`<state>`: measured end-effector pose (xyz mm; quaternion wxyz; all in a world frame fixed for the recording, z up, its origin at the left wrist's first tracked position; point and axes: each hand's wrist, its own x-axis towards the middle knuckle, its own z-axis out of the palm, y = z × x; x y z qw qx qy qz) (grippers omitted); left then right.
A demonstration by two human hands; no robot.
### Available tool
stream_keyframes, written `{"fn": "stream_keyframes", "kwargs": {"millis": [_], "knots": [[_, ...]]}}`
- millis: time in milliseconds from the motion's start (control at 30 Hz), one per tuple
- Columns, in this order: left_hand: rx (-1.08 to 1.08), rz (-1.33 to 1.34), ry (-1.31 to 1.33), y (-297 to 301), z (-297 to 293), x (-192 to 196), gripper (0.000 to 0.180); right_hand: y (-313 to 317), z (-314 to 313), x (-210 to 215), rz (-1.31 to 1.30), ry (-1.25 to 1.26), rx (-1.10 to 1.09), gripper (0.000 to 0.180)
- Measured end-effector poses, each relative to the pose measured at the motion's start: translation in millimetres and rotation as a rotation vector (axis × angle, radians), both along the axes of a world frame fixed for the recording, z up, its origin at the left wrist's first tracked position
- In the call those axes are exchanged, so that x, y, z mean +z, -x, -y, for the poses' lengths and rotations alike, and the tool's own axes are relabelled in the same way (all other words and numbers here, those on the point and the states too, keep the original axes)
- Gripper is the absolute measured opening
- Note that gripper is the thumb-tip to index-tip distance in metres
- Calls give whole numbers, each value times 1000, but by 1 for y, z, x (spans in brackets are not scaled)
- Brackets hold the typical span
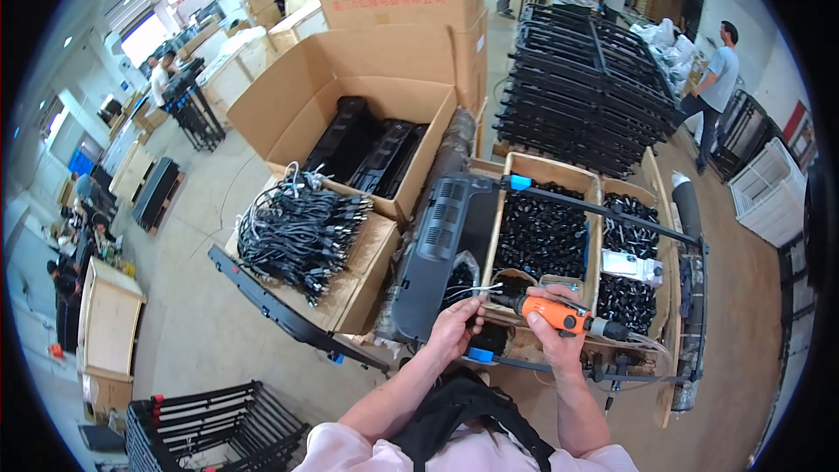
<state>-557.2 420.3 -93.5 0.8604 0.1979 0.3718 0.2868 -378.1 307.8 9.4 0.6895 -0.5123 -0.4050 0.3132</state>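
My right hand (559,336) is wrapped round an orange power screwdriver (552,313), whose dark nose points left and whose rear end joins a hose. Just left of the nose, my left hand (454,329) is closed in a pinch. Thin white wires (489,288) run beside its fingertips; whether they are pinched I cannot tell. Both hands are over the near edge of a black frame with blue tape (519,183) on it. A dark panel with vent slots (440,227) lies inside the frame, beyond my left hand.
Wooden bins hold small black parts (542,232) and more dark fittings (625,301). A bundle of dark cables (301,236) lies on a cardboard box at left. Behind it, an open carton (393,61) holds black covers. Stacked black frames (585,87) stand at the back; several people are farther off.
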Motion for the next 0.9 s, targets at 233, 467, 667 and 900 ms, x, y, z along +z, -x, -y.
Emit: {"fn": "stream_keyframes", "kwargs": {"millis": [233,467,667,900], "knots": [[-8,-45,120,21,-50,-2,32,30,-54,-4,58,47,61,55],[120,255,351,38,-105,-9,32,65,-122,-10,104,155,119,55],[155,353,471,50,-134,-19,31,81,-160,-3,154,262,157,54],[89,444,516,60,-147,-23,28,86,-183,6,241,327,179,54]]}}
